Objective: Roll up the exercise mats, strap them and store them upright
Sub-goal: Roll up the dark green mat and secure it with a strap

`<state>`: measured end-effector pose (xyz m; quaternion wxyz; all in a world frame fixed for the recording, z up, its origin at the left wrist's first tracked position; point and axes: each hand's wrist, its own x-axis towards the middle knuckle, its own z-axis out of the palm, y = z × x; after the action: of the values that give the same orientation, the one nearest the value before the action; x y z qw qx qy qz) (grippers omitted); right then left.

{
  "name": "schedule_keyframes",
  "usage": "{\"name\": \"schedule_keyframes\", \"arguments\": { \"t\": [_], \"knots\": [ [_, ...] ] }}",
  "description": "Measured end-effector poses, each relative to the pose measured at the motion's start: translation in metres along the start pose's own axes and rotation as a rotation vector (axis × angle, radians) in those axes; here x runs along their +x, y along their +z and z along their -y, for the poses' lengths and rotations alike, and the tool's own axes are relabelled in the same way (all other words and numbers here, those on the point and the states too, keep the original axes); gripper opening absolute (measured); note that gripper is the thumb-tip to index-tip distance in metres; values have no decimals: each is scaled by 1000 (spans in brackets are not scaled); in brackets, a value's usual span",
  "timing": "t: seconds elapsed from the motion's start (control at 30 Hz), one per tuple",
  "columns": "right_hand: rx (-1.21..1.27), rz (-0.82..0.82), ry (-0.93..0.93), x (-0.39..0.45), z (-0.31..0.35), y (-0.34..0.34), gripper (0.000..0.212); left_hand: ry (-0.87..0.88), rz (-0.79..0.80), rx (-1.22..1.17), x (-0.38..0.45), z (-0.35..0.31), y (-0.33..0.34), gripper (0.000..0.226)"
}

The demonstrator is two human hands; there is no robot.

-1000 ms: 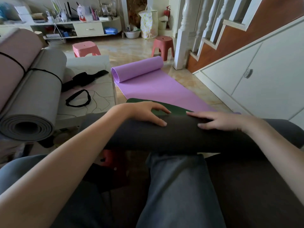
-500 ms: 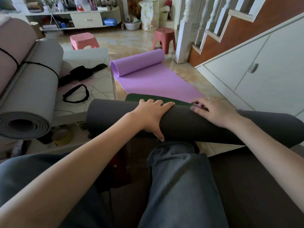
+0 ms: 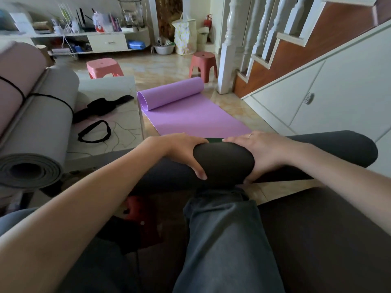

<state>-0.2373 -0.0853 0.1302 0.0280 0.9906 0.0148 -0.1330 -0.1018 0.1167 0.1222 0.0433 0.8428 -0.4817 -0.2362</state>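
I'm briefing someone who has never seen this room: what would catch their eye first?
Front and centre, the left hand and right hand curl round a dark rolled mat lying across the person's knees. Beyond it a purple mat lies half unrolled on the floor. At the left, two strapped rolled mats lean beside a low table with loose black straps.

There are four exercise mats in view. Two are rolled and lie side by side at the left: one pink mat [image 3: 14,81] and one grey mat [image 3: 40,123], each with one black strap around it. One dark mat [image 3: 224,161] is rolled, and two hands hold it, the left hand [image 3: 182,151] and the right hand [image 3: 262,151]. One purple mat [image 3: 190,115] lies partly unrolled on the floor. Two loose black straps lie on the low table [image 3: 127,132]: one loop strap [image 3: 94,132] and one wider strap [image 3: 101,105]. Two plastic stools stand behind: one pink stool [image 3: 103,67], one red stool [image 3: 203,64].
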Motion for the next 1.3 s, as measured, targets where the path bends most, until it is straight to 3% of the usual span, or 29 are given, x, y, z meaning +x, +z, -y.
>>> {"name": "schedule_keyframes", "arguments": {
  "t": [0.23,0.37,0.43,0.53,0.67,0.73,0.8,0.9,0.93,1.0,1.07,1.17,1.3],
  "knots": [
    [245,266,-40,-32,1,-31,108,-10,353,-217,-11,-11,-28,85],
    [332,428,-23,-31,3,-7,100,-109,548,-301,-4,-16,-8,78],
    [375,458,-13,-25,4,11,99,-139,584,-303,0,-13,6,88],
    [462,495,-7,-11,-4,20,95,-133,489,-226,-4,-6,6,109],
    [541,531,-4,1,-13,17,102,8,234,90,-11,-20,16,128],
    [540,534,24,4,-15,17,109,62,112,147,-10,-31,29,124],
    [562,470,47,-1,-15,18,100,92,43,94,-7,-33,35,114],
    [642,141,74,-25,-9,19,74,102,61,-53,-3,-25,30,96],
    [570,37,95,-34,-3,22,71,89,78,-88,0,-22,28,94],
    [238,-73,122,-47,13,31,95,58,128,-118,8,-18,23,93],
    [95,-78,150,-46,23,41,118,30,188,-116,18,-16,19,96],
    [214,-29,200,-38,13,39,115,27,184,-124,28,-16,14,93],
    [335,55,204,-20,-3,27,100,55,-112,-103,21,-8,12,86]
  ]
}}
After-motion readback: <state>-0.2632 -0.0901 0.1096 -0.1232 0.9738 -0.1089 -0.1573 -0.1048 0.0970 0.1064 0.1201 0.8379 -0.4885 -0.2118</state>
